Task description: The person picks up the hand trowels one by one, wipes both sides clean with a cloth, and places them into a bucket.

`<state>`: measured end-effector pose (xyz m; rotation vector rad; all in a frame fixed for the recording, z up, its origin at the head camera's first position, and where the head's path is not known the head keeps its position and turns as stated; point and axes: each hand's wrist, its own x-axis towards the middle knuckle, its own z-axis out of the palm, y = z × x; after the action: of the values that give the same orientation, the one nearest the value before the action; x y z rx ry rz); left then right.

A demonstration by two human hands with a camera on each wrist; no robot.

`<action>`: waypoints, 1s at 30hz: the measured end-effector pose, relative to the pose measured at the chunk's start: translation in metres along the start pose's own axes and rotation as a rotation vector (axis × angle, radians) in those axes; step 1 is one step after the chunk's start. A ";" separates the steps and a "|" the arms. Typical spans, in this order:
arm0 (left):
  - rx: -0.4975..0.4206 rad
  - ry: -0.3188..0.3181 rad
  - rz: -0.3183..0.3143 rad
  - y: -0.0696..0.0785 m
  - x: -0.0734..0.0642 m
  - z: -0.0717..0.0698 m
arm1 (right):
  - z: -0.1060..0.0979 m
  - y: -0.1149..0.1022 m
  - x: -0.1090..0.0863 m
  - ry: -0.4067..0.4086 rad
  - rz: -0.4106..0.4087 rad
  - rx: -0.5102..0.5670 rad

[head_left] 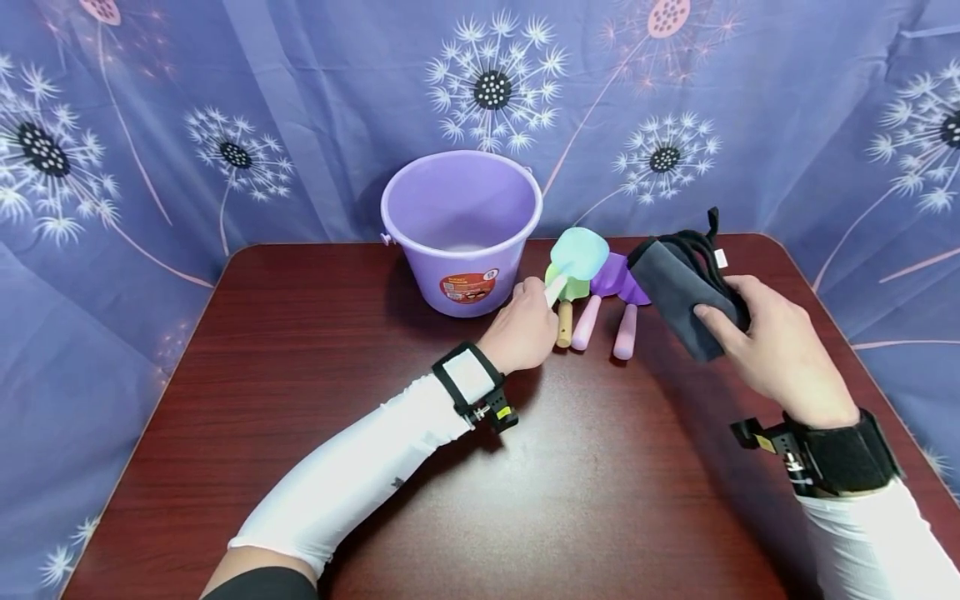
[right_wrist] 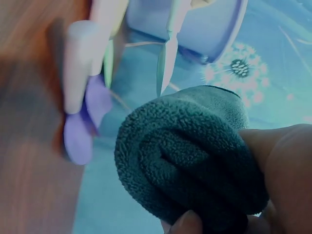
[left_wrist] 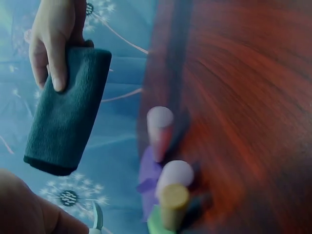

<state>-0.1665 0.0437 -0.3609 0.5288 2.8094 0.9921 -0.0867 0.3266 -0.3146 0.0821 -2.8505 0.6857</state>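
My left hand [head_left: 522, 327] grips the pale handle of a small shovel with a light-blue blade [head_left: 581, 252], raised over the other tools beside the bucket. In the right wrist view, the same shovel [right_wrist: 168, 63] appears edge-on. My right hand [head_left: 780, 342] holds a rolled dark grey towel [head_left: 678, 292] above the table's right side, thumb across its near face. Its spiral of thick, fuzzy layers shows in the right wrist view. Black cord-like loops [head_left: 697, 247] and a white tag lie at the towel's far edge.
A purple bucket [head_left: 531, 212] with an orange label stands at the table's back. Right of it lie a green-bladed tool with a tan handle [head_left: 564, 325] and two purple-bladed tools with pink handles [head_left: 626, 333]. A patterned curtain [head_left: 322, 100] hangs behind the dark red table [head_left: 300, 375].
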 end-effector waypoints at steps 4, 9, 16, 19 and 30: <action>0.038 0.016 0.075 0.003 -0.014 -0.013 | -0.005 -0.013 0.001 0.047 -0.051 0.004; 0.046 0.026 0.158 0.002 -0.036 -0.031 | -0.008 -0.029 0.002 0.116 -0.134 0.006; 0.053 0.083 0.260 -0.011 -0.063 -0.058 | -0.013 -0.053 0.001 0.195 -0.265 0.002; 0.067 0.119 0.309 -0.018 -0.074 -0.068 | -0.014 -0.064 0.000 0.221 -0.323 -0.020; 0.131 0.141 0.436 -0.042 -0.106 -0.097 | -0.011 -0.093 0.006 0.326 -0.608 -0.040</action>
<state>-0.1014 -0.0822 -0.3125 1.1704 2.9643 0.9431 -0.0810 0.2487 -0.2628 0.7225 -2.3345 0.4543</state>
